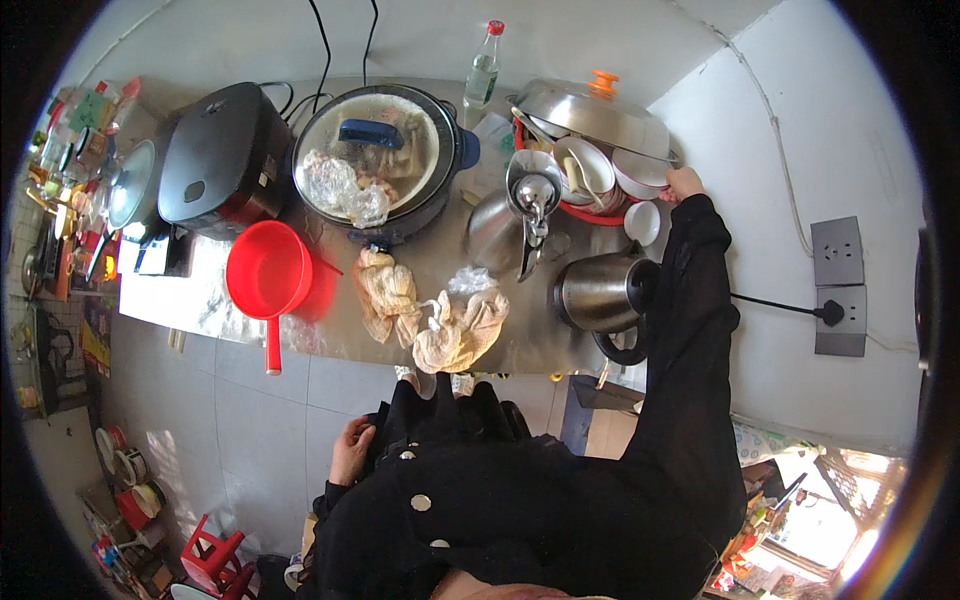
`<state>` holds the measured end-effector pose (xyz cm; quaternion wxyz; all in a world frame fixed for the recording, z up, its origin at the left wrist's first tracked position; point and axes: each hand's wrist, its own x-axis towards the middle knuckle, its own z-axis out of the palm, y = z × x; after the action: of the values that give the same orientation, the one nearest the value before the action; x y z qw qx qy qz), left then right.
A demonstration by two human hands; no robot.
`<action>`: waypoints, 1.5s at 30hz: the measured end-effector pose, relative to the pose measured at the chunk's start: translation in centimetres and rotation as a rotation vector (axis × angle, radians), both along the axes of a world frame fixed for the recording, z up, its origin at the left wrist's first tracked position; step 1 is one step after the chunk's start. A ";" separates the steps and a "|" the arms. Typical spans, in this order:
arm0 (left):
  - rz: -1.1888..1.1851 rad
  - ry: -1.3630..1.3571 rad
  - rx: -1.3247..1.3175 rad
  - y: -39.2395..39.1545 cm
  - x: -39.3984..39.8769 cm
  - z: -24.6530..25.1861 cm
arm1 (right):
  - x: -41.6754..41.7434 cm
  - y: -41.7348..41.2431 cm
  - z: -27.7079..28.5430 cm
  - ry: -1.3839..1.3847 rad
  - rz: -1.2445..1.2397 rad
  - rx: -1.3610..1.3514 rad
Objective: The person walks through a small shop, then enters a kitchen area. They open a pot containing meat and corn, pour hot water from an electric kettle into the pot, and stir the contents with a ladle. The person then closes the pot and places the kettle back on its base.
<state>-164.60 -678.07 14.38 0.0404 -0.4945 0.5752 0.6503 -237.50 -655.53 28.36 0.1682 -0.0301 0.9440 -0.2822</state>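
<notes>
At the back right of the metal counter, my right hand (682, 184) has its fingers at the rim of a white bowl (637, 174) with a red edge. That bowl rests by a stack of bowls (586, 166) with spoons, in a red basin (600, 219). A large metal lid (592, 112) with an orange knob leans over them. A small white cup (642, 223) sits just in front. My left hand (352, 450) hangs low beside my body, fingers curled and nothing visible in them; part of it is hidden.
A steel electric kettle (600, 292) and a metal vacuum jug (495, 229) stand near the right arm. Two crumpled cloths (386, 292) lie at the front edge. Further left are a red ladle (268, 270), a lidded electric pot (409, 172) and a black rice cooker (217, 150).
</notes>
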 end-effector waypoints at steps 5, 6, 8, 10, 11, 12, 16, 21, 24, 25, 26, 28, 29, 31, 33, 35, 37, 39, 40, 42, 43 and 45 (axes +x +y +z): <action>-0.068 0.055 0.018 -1.1 -0.5 -0.5 | 1.7 1.7 0.6 -0.060 -0.002 0.025; -0.084 0.049 0.018 -1.4 -1.1 -0.1 | 2.2 1.7 0.5 -0.059 -0.027 -0.027; -0.107 0.084 0.021 -2.2 -0.6 -1.7 | 3.5 1.7 0.0 -0.053 -0.071 -0.062; -0.110 0.120 0.028 -2.6 -0.7 -2.0 | 4.5 2.6 -0.3 -0.039 -0.080 -0.065; -0.101 0.139 0.030 -2.9 -0.9 -1.7 | 5.0 3.3 -0.2 -0.030 -0.070 -0.095; -0.094 0.155 0.035 -3.0 -1.4 -1.4 | 6.7 3.3 0.5 -0.025 -0.062 -0.124; -0.243 0.204 0.130 -3.8 -4.6 0.7 | 14.8 2.7 5.7 0.094 -0.050 -0.229; -0.549 0.374 0.210 -3.4 -10.8 2.4 | 26.2 1.9 10.3 0.173 -0.017 -0.346; -0.853 0.482 0.155 -1.9 -14.6 2.5 | 33.2 2.7 7.6 0.082 -0.049 -0.356; -1.002 0.517 0.214 -1.6 -15.5 1.6 | 35.4 2.5 6.6 0.062 -0.005 -0.390; -1.100 0.525 0.138 -0.9 -16.3 1.6 | 37.3 2.7 4.3 -0.036 -0.055 -0.380; -1.263 0.551 0.014 0.4 -18.2 1.0 | 40.3 3.0 0.0 -0.154 -0.087 -0.372; -1.319 0.566 -0.045 0.9 -18.8 -0.1 | 41.7 3.5 -2.2 -0.167 -0.103 -0.317; -1.349 0.583 -0.217 2.1 -19.1 -5.0 | 44.1 4.4 -5.3 -0.213 -0.165 -0.335; -1.367 0.636 -0.259 1.8 -20.3 -8.0 | 45.9 5.7 -8.5 -0.245 -0.218 -0.310; -1.445 0.183 0.152 0.6 -24.3 -2.3 | 47.1 6.5 -9.7 -0.272 -0.299 -0.298; -1.187 0.476 0.188 -0.9 -23.2 -6.0 | 47.9 5.8 -10.0 -0.283 -0.307 -0.309; -1.083 0.718 -0.312 -3.1 -23.4 -10.8 | 47.9 5.0 -10.7 -0.277 -0.293 -0.335; -0.905 0.707 -0.051 -4.0 -24.2 -9.7 | 47.7 4.8 -11.1 -0.295 -0.297 -0.341; -0.693 0.691 0.143 -5.8 -24.6 -8.8 | 47.2 4.6 -12.7 -0.302 -0.268 -0.349; -0.668 0.703 0.080 -7.2 -24.4 -8.9 | 46.8 4.1 -13.3 -0.303 -0.242 -0.359; -0.654 0.563 -0.019 -8.8 -24.2 -7.7 | 46.0 2.6 -13.9 -0.357 -0.233 -0.406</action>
<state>-188.78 -686.88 6.70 0.0812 -0.0898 0.6961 0.7077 -191.47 -652.91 14.42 0.2885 0.0956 0.8209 -0.4835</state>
